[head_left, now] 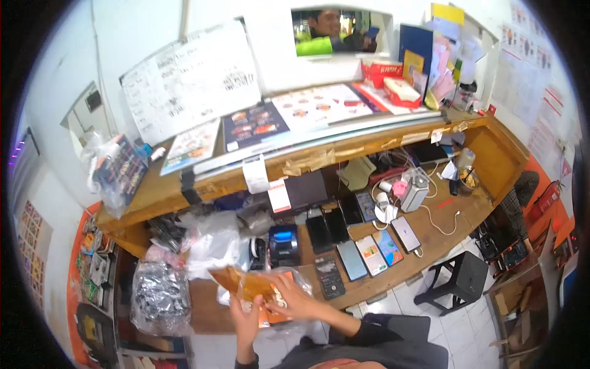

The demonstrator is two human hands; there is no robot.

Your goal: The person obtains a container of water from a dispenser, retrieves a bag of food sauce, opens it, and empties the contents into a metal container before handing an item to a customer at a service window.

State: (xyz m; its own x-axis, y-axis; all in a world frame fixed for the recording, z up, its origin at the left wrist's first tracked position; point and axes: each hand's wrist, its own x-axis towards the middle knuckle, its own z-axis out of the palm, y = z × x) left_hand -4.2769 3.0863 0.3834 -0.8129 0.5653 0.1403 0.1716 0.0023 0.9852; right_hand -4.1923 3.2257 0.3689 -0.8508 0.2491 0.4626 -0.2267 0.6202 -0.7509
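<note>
My left hand and my right hand are close together over the front edge of a wooden desk. Between them they hold a brown paper packet, its flap pointing up and left. An orange printed sheet or packet lies directly beneath the fingers, with clear plastic around it. The right fingers cover part of the brown packet. Just behind the hands stands a dark receipt printer. A dark phone lies to the right of my right hand.
Several phones lie on the desk, one on a white cable. At left sit a plastic bag of silvery packs and white plastic bags. A wooden shelf overhangs the desk. A black stool stands at right. A person is beyond the wall opening.
</note>
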